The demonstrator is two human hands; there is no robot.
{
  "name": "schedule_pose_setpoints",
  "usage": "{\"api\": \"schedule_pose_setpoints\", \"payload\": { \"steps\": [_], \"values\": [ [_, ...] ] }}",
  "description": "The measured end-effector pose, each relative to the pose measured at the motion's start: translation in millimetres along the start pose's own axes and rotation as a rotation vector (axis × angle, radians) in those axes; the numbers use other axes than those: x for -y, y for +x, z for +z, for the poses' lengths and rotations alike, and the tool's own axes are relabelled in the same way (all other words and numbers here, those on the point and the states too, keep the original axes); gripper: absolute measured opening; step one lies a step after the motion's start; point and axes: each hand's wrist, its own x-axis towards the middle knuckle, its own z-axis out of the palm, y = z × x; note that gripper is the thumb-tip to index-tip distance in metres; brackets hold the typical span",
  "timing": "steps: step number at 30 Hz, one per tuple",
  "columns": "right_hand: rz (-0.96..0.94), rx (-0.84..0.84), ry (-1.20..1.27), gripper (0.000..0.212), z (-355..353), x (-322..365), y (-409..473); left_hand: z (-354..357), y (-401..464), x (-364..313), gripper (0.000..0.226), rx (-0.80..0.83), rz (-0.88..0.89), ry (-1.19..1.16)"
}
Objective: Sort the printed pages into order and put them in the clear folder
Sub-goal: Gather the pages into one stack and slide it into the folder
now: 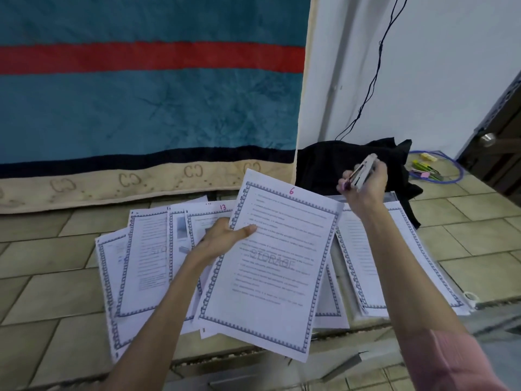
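While pages fan loose on tile, left grip (pixel 225 235) round page 6 (pixel 270 263), right grip (pixel 363 179) round stapler (pixel 365 172).

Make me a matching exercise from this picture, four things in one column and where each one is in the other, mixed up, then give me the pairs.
Things:
1. page marked 6
2. page marked 13
3. stapler
4. black cloth

Places:
A. gripped in the right hand
B. bunched on the tiles by the wall
C. held up in the left hand
D. lying in the spread on the tiled surface, behind the left hand

Pairs: 1-C, 2-D, 3-A, 4-B
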Motion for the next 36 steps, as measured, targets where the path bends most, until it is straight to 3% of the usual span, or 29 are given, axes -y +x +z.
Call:
{"api": "schedule_pose_setpoints", "payload": {
  "steps": [2, 6, 9, 11, 14, 19, 24, 27, 31, 36],
  "values": [
    [-0.093, 0.089, -0.09, 0.042, 40, 7, -15, 4, 1, -5, 0.032, 0.005, 0.01, 0.012],
    [-0.329, 0.271, -0.498, 0.052, 94, -9, -41, 12, 3, -15, 0.019, 0.023, 0.06, -0.004],
    [-0.606, 0.308, -0.889, 0.057, 101, -30, -45, 10, 6, -18, 0.011, -0.008, 0.044, 0.027],
    [-0.673, 0.307, -0.99, 0.058, 101, -37, -46, 7, 7, -20, 0.018, -0.022, 0.05, 0.03],
    [-0.714, 0.265, -0.99, 0.054, 107, -38, -48, 5, 4, -21, 0.034, -0.006, 0.044, 0.01],
    [-0.733, 0.197, -0.982, 0.038, 110, -32, -49, 5, -1, -22, 0.031, -0.005, 0.034, -0.015],
    [-0.714, 0.244, -1.085, 0.041, 112, -53, -49, 9, 2, -25, 0.027, -0.013, 0.033, 0.037],
    [-0.682, 0.274, -1.01, 0.048, 122, -55, -51, 13, 6, -24, 0.045, -0.005, 0.015, 0.077],
    [-0.687, 0.282, -0.978, 0.052, 129, -57, -48, 19, 5, -25, 0.016, -0.059, 0.004, 0.069],
    [-0.69, 0.292, -0.975, 0.054, 127, -59, -46, 23, 7, -20, 0.032, -0.11, -0.015, 0.076]
  ]
}}
